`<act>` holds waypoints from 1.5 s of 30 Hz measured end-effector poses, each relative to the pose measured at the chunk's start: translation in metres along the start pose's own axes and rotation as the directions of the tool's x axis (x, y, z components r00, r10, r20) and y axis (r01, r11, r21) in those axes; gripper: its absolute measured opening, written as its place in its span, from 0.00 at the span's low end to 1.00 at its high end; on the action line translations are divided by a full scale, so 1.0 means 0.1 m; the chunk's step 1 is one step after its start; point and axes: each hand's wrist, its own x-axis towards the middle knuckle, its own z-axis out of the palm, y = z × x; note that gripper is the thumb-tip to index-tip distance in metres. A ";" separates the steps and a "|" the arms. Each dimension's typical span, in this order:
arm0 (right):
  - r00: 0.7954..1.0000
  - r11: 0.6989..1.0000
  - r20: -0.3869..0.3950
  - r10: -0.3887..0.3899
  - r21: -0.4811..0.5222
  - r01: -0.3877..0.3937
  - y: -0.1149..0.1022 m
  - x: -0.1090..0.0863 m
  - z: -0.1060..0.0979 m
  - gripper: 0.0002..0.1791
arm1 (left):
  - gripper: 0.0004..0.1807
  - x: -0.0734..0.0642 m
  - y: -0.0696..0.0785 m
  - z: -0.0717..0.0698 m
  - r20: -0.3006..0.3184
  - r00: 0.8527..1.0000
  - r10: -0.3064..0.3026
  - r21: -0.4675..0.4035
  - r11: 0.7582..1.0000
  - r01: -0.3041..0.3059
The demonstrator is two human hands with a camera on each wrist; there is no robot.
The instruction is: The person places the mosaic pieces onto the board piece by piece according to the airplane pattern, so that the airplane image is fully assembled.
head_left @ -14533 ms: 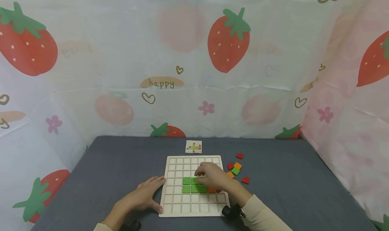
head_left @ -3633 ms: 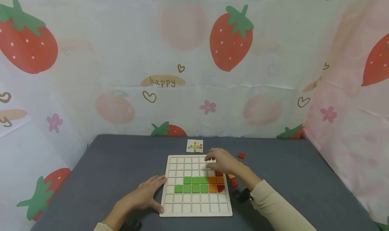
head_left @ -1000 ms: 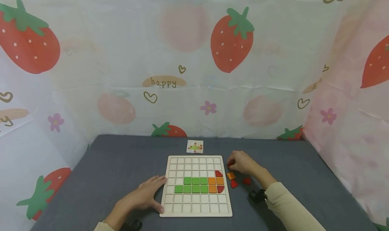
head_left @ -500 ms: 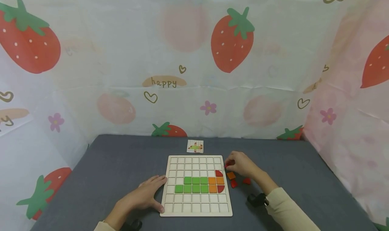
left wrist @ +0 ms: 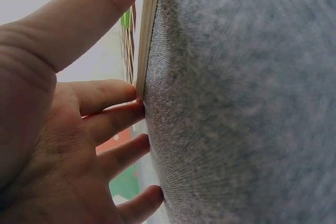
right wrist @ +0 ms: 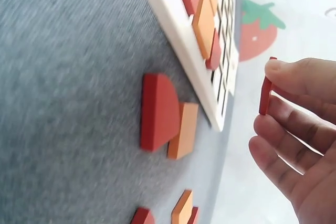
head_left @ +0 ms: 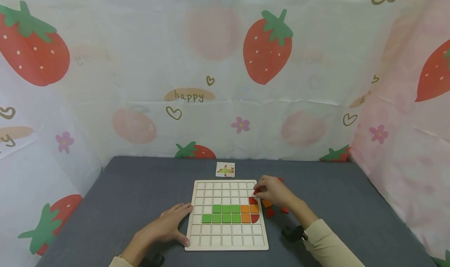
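A wooden grid board [head_left: 228, 240] lies on the table. Green tiles [head_left: 226, 218] fill parts of two rows, with orange tiles [head_left: 245, 209] to their right. Two rounded red tiles [head_left: 255, 218] sit in the rightmost column. My left hand [head_left: 168, 226] rests at the board's left edge, fingers spread, thumb near the lower corner. In the left wrist view, thumb and fingertips touch the board's side. Over the board's upper right, my right hand [head_left: 275, 191] pinches a small red tile [right wrist: 266, 95] between thumb and fingers; the right wrist view shows it edge-on.
Right of the board lie loose tiles: an orange one [head_left: 267, 203], a red one [head_left: 270, 212] and another red one [head_left: 285, 210]. Farther back, a red tile [head_left: 280, 179] shows behind the right hand. A picture card [head_left: 225, 169] lies beyond the board's far edge.
Over the last second my right hand has carried the red tile left, from beside the board to over its right edge. Since the oldest frame, more tiles sit on the board. My left hand stays put.
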 end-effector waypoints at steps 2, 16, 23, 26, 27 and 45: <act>1.000 1.000 0.000 -0.008 0.000 0.008 -0.03 0.02 0.01 0.09 | 0.57 0.00 0.00 0.00 0.001 1.000 -0.003 0.000 1.000 0.003; 1.000 0.999 -0.007 0.007 0.049 -0.007 -0.24 0.13 0.15 0.09 | 0.57 0.00 0.03 -0.01 0.010 1.000 -0.025 0.004 1.000 0.025; 1.000 0.998 0.014 -0.008 0.063 0.007 -0.34 0.21 0.21 0.09 | 0.58 0.02 0.04 -0.01 0.019 0.998 -0.060 0.013 0.998 0.060; 0.999 0.998 0.022 -0.029 0.061 0.028 -0.40 0.24 0.24 0.10 | 0.58 0.02 0.04 -0.01 0.017 0.998 -0.060 0.011 0.998 0.060; 0.999 0.997 0.026 -0.034 0.063 0.032 -0.42 0.25 0.24 0.10 | 0.58 0.02 0.04 -0.01 0.015 0.998 -0.054 0.009 0.998 0.054; 0.994 0.995 0.073 -0.083 0.067 0.079 -0.69 0.44 0.39 0.09 | 0.57 0.01 0.06 -0.02 0.015 0.999 -0.046 0.001 0.999 0.046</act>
